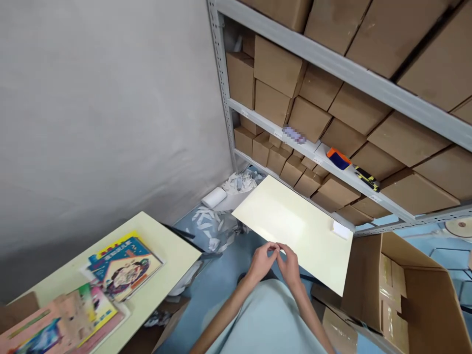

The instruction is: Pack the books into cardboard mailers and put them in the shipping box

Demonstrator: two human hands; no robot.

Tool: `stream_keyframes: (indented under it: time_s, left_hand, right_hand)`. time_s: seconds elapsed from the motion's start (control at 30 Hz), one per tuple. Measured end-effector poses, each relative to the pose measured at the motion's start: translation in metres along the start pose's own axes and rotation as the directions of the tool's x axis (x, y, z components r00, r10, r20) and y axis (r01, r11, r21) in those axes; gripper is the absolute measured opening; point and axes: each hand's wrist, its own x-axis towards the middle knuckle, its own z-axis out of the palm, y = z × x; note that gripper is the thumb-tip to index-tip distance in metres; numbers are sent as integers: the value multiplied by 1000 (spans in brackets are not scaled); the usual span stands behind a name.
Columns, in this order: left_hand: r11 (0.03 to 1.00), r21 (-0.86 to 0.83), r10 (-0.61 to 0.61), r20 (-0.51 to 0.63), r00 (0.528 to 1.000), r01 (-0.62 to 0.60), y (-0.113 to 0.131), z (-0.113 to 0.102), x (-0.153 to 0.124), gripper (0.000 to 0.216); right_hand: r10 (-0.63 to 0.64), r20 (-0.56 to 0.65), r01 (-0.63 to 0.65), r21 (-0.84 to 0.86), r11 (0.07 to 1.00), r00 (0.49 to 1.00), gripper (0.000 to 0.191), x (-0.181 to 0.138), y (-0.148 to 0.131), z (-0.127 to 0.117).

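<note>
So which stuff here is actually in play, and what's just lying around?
In play: left hand, right hand, touching each other at the cream tabletop edge.
Lying about: picture books, open cardboard box, tape roll, shelved cartons, paper scraps.

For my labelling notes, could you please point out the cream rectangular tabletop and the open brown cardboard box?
Cream rectangular tabletop (pixel 295 221): head view, bare middle of its surface.
Open brown cardboard box (pixel 424 295): head view, its inner wall.

Stockroom or packing area, we'd say.
We see a metal shelf rack (pixel 332 59) packed with plain cardboard boxes (pixel 276 66), an open carton (pixel 409 290) on the blue floor (pixel 217 285), paper scraps (pixel 210 223), and booklets (pixel 123 268) on a bench (pixel 173 246).
</note>
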Motion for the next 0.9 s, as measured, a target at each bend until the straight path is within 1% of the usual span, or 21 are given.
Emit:
stream_keyframes:
  time_s: [0.17, 0.27, 0.37, 0.47, 0.6, 0.7, 0.8, 0.9]
  left_hand:
    - [999, -25, -23, -79, 997, 21, -3, -35, 36, 18]
    - [999, -1, -32, -122, 992, 32, 0, -54, 61, 18]
    - [999, 6, -41, -168, 985, 42, 7, -68, 82, 22]
    - [997, 10, -67, -200, 977, 71, 10, -78, 94, 25]
    - [989, -43, -147, -227, 963, 141, 1, -83, 103, 27]
    - [977, -100, -207, -267, 941, 187, -6, -82, 106, 28]
    - [975, -127, -214, -289, 933, 184, -5, -82, 102, 25]
    - [972, -133, -226, -312, 923, 193, 1, -88, 90, 21]
  right_hand:
    - [-10, 119, 7, 28, 1000, 993, 28, 55, -14, 24]
    - [-51, 161, 46, 39, 998, 986, 29, 90, -20, 35]
    - [-107, 189, 98, 58, 994, 976, 30, 120, -27, 39]
    - [-142, 223, 123, 96, 988, 964, 30, 141, -30, 44]
    - [-158, 304, 115, 154, 981, 940, 31, 157, -24, 50]
    - [-150, 395, 81, 184, 979, 906, 31, 169, -17, 54]
    - [-148, 493, 47, 212, 976, 857, 32, 179, -9, 58]
    - [-159, 592, 23, 231, 973, 790, 35, 184, -5, 68]
